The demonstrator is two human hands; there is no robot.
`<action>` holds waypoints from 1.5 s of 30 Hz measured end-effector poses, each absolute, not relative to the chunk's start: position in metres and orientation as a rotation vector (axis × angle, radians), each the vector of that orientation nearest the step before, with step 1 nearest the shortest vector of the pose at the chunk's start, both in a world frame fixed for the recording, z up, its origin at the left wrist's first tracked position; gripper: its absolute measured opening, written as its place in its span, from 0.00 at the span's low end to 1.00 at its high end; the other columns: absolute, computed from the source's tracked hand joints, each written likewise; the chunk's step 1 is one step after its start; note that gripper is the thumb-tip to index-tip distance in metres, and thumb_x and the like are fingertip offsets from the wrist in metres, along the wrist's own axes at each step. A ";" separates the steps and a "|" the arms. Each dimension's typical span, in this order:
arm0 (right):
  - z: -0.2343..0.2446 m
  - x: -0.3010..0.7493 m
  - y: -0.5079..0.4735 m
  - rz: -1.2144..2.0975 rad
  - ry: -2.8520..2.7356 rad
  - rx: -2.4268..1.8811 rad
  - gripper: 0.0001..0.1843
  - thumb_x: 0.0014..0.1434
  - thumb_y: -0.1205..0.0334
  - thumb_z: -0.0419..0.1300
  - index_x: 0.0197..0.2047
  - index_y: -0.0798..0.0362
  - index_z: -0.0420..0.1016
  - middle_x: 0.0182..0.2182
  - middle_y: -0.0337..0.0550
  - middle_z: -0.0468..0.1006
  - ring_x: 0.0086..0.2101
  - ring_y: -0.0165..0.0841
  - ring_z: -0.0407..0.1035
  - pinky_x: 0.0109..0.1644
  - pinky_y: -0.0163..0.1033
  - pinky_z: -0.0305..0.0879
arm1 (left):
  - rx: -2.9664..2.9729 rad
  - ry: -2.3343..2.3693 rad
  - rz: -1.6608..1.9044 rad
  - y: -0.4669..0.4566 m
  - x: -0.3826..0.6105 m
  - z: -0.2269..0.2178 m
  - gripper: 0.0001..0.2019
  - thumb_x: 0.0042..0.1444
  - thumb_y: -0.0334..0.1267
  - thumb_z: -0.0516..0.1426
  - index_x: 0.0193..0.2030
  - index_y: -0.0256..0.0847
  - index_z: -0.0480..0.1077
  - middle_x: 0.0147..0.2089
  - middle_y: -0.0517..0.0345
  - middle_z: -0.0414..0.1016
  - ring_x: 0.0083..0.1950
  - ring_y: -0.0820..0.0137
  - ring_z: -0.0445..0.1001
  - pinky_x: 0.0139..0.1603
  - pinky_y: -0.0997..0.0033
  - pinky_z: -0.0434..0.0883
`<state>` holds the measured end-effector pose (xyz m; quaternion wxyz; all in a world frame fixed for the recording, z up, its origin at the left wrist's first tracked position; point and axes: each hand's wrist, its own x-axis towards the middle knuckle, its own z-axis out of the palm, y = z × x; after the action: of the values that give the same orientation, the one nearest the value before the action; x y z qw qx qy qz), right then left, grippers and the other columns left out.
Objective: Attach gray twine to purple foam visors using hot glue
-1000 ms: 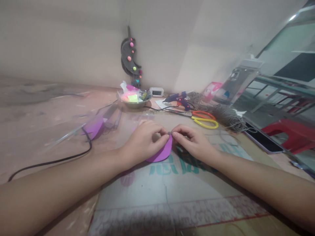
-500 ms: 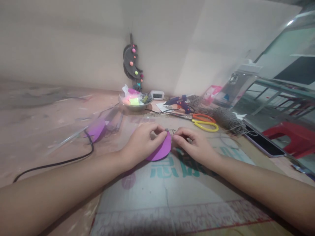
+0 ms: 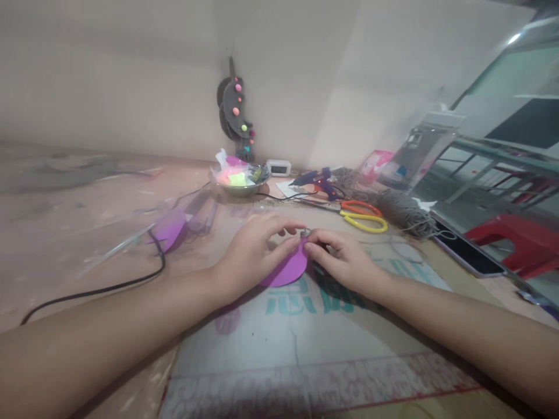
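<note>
My left hand (image 3: 262, 247) is closed on a purple rounded sheet piece (image 3: 288, 269), thumb on its face, index finger stretched over its top edge. A short bit of grey yarn (image 3: 304, 233) sits at the top edge of that piece, between the two hands. My right hand (image 3: 338, 253) is pinched at the yarn, its fingertips touching the piece's right edge; the exact grip is partly hidden by the fingers. Under both hands lies a cardboard sheet (image 3: 244, 366) with green printed characters.
Behind the hands lie scissors (image 3: 362, 218) with orange and yellow handles, a glue gun (image 3: 317, 180), a grey yarn ball (image 3: 404, 212) and a phone (image 3: 469, 250). A bowl (image 3: 238, 187) stands near the wall. At left are another purple piece (image 3: 172, 230) and a black cable (image 3: 100, 288).
My right hand has moved slightly left, up to the edge of the purple piece and the yarn. My left index finger has stretched out over the top edge.
</note>
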<state>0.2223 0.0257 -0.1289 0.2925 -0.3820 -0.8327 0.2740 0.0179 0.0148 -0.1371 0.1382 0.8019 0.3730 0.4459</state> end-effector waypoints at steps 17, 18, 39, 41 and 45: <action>-0.130 0.224 0.031 0.974 -2.175 -1.024 0.15 0.65 0.58 0.51 0.26 0.52 0.62 0.20 0.32 0.62 0.22 0.26 0.57 0.28 0.33 0.55 | 2.126 1.239 1.165 0.017 0.018 -0.133 0.10 0.62 0.39 0.56 0.45 0.43 0.77 0.45 0.55 0.82 0.48 0.63 0.78 0.54 0.58 0.71; -0.129 0.223 0.030 0.967 -2.174 -1.039 0.14 0.65 0.58 0.51 0.27 0.52 0.63 0.20 0.32 0.62 0.22 0.26 0.57 0.27 0.33 0.55 | 2.150 1.234 1.149 0.016 0.019 -0.133 0.10 0.62 0.39 0.56 0.45 0.43 0.77 0.45 0.55 0.82 0.48 0.63 0.78 0.55 0.58 0.71; -0.132 0.221 0.032 0.855 -2.205 -1.025 0.14 0.65 0.59 0.52 0.27 0.52 0.65 0.21 0.33 0.66 0.24 0.26 0.60 0.30 0.32 0.57 | 2.249 1.197 1.181 0.018 0.018 -0.139 0.07 0.59 0.37 0.60 0.43 0.42 0.76 0.43 0.58 0.81 0.47 0.65 0.76 0.51 0.61 0.68; -0.131 0.221 0.032 0.850 -2.205 -1.027 0.14 0.65 0.59 0.52 0.27 0.52 0.65 0.22 0.33 0.66 0.24 0.26 0.60 0.30 0.32 0.57 | 2.255 1.197 1.188 0.018 0.018 -0.139 0.07 0.59 0.37 0.60 0.43 0.41 0.77 0.43 0.58 0.81 0.47 0.64 0.76 0.52 0.60 0.67; -0.131 0.223 0.031 0.855 -2.207 -1.021 0.14 0.65 0.59 0.51 0.27 0.52 0.64 0.21 0.33 0.66 0.24 0.26 0.60 0.30 0.32 0.57 | 2.273 1.184 1.203 0.019 0.016 -0.141 0.07 0.60 0.38 0.59 0.43 0.42 0.77 0.43 0.58 0.81 0.47 0.64 0.76 0.51 0.60 0.67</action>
<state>0.2228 0.0312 -0.1311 0.2781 -0.3806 -0.8225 0.3184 0.0163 0.0189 -0.1406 0.1548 0.7932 0.4131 0.4197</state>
